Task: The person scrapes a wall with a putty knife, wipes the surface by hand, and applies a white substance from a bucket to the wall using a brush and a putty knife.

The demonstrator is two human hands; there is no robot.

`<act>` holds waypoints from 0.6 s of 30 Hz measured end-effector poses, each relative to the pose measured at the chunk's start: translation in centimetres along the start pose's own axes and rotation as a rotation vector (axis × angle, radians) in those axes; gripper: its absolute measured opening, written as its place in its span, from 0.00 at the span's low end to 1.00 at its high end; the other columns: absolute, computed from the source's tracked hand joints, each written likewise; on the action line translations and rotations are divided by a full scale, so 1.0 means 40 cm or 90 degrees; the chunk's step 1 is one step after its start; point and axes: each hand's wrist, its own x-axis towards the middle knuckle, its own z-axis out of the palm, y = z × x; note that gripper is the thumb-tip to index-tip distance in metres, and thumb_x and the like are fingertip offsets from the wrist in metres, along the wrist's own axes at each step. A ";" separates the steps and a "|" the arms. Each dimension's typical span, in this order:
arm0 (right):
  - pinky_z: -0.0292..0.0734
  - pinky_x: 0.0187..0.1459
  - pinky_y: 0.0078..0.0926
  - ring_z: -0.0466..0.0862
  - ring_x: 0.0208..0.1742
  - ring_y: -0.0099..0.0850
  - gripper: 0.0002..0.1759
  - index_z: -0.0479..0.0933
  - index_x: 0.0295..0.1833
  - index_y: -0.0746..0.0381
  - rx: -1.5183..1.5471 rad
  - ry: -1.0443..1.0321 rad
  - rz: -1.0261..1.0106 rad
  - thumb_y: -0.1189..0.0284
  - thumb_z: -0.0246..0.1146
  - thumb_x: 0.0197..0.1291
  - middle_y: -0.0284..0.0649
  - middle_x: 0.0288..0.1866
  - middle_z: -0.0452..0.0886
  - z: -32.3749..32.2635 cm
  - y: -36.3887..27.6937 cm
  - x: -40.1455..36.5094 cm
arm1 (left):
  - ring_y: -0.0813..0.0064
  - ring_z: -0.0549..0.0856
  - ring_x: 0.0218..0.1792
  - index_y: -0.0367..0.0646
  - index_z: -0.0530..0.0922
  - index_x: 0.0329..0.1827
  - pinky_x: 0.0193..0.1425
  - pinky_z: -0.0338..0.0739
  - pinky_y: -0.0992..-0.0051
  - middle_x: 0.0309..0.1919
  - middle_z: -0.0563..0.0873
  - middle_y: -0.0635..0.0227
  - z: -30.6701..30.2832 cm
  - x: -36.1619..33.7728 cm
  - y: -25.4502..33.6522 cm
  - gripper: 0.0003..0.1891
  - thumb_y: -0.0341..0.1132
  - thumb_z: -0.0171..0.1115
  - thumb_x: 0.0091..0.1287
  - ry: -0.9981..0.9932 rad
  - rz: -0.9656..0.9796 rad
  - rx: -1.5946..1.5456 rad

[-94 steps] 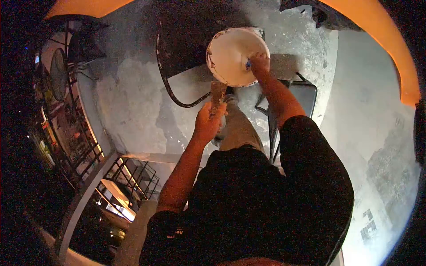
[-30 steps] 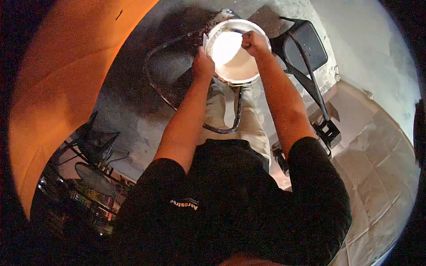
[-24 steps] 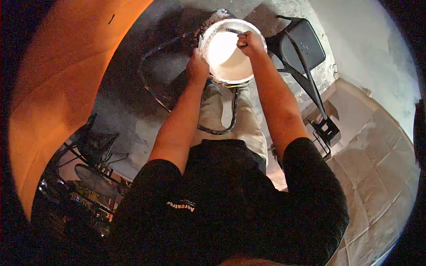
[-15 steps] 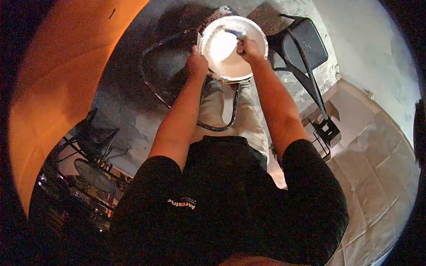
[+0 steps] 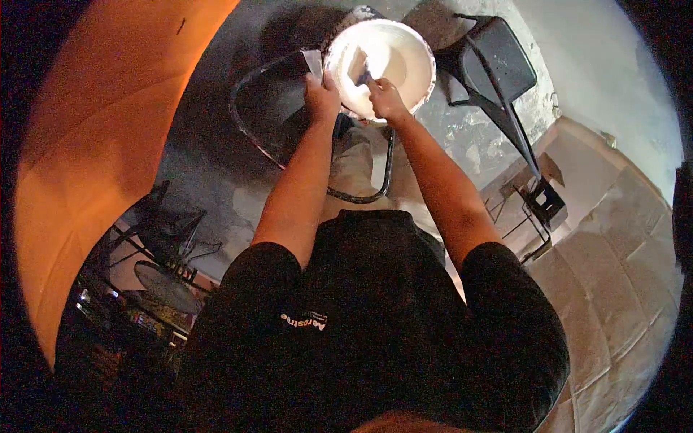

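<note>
A round white bucket (image 5: 427, 86) with pale, creamy material inside stands in front of me, brightly lit at its middle. My right hand (image 5: 387, 101) is closed around the dark handle of a putty knife (image 5: 358, 66), whose blade lies inside the bucket over the pale material. Just outside the bucket's left rim, my left hand (image 5: 321, 99) grips a flat, pale-bladed scraper (image 5: 312, 62) that points upward. Its handle is hidden by my fingers.
A black chair (image 5: 502, 65) stands right of the bucket. Dark curved tubing (image 5: 242, 130) loops near my legs. Orange sheeting (image 5: 108, 144) hangs at left; brown paper (image 5: 613, 274) covers the lower right. A round fan-like object (image 5: 166, 287) sits at lower left.
My right hand has moved left and down within the bucket, and the knife's blade now shows more fully. My left hand has shifted slightly; its scraper now stands clear of the rim.
</note>
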 end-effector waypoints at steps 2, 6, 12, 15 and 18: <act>0.75 0.56 0.41 0.81 0.54 0.50 0.28 0.74 0.57 0.68 -0.118 0.010 -0.178 0.55 0.45 0.70 0.59 0.52 0.80 0.043 0.040 0.041 | 0.37 0.81 0.47 0.26 0.71 0.50 0.51 0.76 0.53 0.43 0.81 0.34 0.015 0.006 -0.010 0.20 0.38 0.55 0.67 0.078 0.053 0.019; 0.78 0.50 0.43 0.81 0.47 0.55 0.24 0.76 0.51 0.65 -0.264 -0.044 -0.313 0.57 0.44 0.69 0.56 0.49 0.81 0.049 -0.009 0.004 | 0.41 0.81 0.51 0.24 0.72 0.53 0.54 0.75 0.57 0.47 0.81 0.35 0.005 0.038 -0.009 0.21 0.36 0.52 0.66 -0.058 -0.111 -0.145; 0.77 0.44 0.45 0.82 0.37 0.55 0.22 0.79 0.38 0.65 -0.157 -0.055 -0.237 0.58 0.48 0.68 0.58 0.36 0.82 0.037 -0.069 -0.004 | 0.41 0.81 0.49 0.27 0.75 0.50 0.53 0.76 0.55 0.44 0.82 0.36 -0.001 0.030 0.025 0.19 0.36 0.53 0.65 -0.017 0.013 0.025; 0.77 0.42 0.45 0.82 0.34 0.54 0.24 0.81 0.37 0.66 -0.146 -0.070 -0.203 0.58 0.47 0.69 0.59 0.33 0.81 0.027 -0.087 -0.009 | 0.40 0.82 0.46 0.27 0.76 0.49 0.50 0.77 0.55 0.41 0.83 0.37 -0.010 0.040 0.036 0.18 0.37 0.54 0.65 -0.029 0.047 0.031; 0.77 0.37 0.42 0.82 0.27 0.48 0.23 0.81 0.38 0.67 -0.126 -0.104 -0.148 0.59 0.48 0.69 0.58 0.29 0.82 0.014 -0.099 -0.014 | 0.40 0.83 0.44 0.27 0.76 0.49 0.48 0.78 0.55 0.39 0.83 0.39 -0.027 0.041 0.063 0.18 0.37 0.54 0.65 -0.039 0.045 0.011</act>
